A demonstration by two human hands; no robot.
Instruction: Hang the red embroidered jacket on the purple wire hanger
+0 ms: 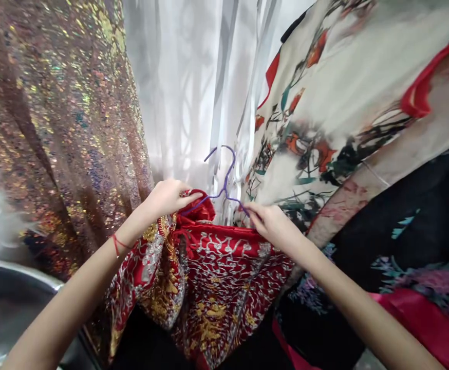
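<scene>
While the red garment (209,267) hangs from the purple hanger (224,180) (hook free, before the white curtain (178,92)), the left hand (166,198) pinches its collar and the right hand (273,223) grips the hanger's arm; seating the shoulders appears in hand, requiring even tension.

Backlit sheer white curtain (186,87)
</scene>
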